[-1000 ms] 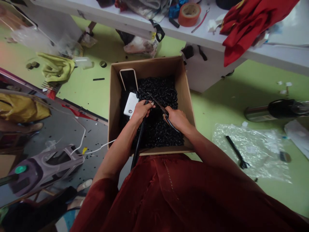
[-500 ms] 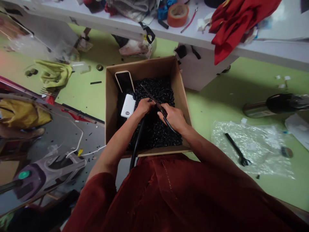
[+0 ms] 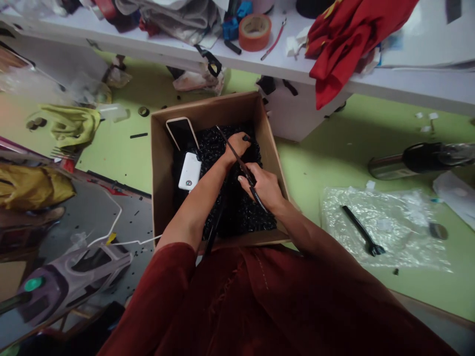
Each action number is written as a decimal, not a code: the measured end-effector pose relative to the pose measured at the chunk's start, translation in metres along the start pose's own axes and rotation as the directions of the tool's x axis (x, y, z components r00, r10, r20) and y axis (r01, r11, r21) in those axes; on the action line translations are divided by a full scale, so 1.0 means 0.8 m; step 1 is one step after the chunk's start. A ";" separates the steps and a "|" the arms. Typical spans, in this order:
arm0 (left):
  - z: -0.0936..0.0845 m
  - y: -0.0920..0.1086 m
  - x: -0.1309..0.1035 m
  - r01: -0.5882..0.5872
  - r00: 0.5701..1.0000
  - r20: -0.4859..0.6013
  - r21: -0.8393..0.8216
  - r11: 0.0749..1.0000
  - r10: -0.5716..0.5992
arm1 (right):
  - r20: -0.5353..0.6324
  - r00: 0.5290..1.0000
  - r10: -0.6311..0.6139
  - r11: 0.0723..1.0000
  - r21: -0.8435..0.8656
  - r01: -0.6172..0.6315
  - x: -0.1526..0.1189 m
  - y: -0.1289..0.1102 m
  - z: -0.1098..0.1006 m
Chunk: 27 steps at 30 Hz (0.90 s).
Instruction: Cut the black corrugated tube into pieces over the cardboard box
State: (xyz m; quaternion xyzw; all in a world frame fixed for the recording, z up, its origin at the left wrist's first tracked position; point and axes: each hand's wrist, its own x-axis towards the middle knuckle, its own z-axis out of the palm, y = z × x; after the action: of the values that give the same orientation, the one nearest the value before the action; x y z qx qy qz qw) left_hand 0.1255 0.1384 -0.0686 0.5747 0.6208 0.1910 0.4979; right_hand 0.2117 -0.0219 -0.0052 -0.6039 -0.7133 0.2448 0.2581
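I count one cardboard box (image 3: 159,163) holding black pieces (image 3: 245,217) too many to number, one phone (image 3: 181,132), one white power bank (image 3: 189,171), one pair of scissors (image 3: 237,158), one tape roll (image 3: 254,31), one red cloth (image 3: 345,34) and two hands.

around me the pale green floor (image 3: 371,143) spreads out, lit softly and evenly. at twelve o'clock a long white table (image 3: 408,79) runs across, its white cabinet base (image 3: 297,118) just below. at three o'clock a clear plastic sheet (image 3: 386,227) lies flat on the floor. at nine o'clock a grey mat (image 3: 92,207) covers the floor, a yellow-green cloth (image 3: 70,126) crumpled beyond it at ten.
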 end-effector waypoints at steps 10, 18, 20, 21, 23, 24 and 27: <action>0.030 -0.022 0.016 -0.193 0.978 0.028 0.509 0.839 0.208 | 0.016 1.000 -0.005 1.000 0.020 0.004 0.000 0.000 -0.002; 0.026 -0.041 -0.017 -0.119 0.993 0.086 0.522 0.844 0.087 | 0.054 0.998 -0.010 0.999 0.033 0.009 -0.001 0.000 0.000; 0.024 -0.047 -0.024 -0.111 0.992 0.107 0.495 0.862 0.066 | 0.067 0.998 -0.021 1.000 0.023 0.020 -0.001 0.001 0.002; 0.024 -0.049 -0.027 -0.107 0.992 0.106 0.486 0.867 0.063 | 0.072 0.997 -0.027 1.000 0.018 0.026 -0.001 0.002 0.003; 0.023 -0.052 -0.029 -0.094 0.995 0.082 0.475 0.875 0.063 | 0.076 0.996 -0.037 0.999 0.010 0.036 -0.001 0.002 0.005; 0.023 -0.053 -0.029 -0.084 0.996 0.065 0.468 0.880 0.061 | 0.077 0.996 -0.040 0.999 0.008 0.040 -0.001 0.002 0.005; 0.020 -0.052 -0.026 -0.047 0.999 0.003 0.447 0.893 0.052 | 0.073 0.997 -0.037 0.999 0.005 0.037 -0.001 0.002 0.004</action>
State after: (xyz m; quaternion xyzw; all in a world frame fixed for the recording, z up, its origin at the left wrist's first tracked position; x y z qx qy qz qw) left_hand 0.1137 0.1034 -0.1012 0.6883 0.6356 0.0587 0.3447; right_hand 0.2113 -0.0226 -0.0088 -0.5806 -0.7330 0.2633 0.2373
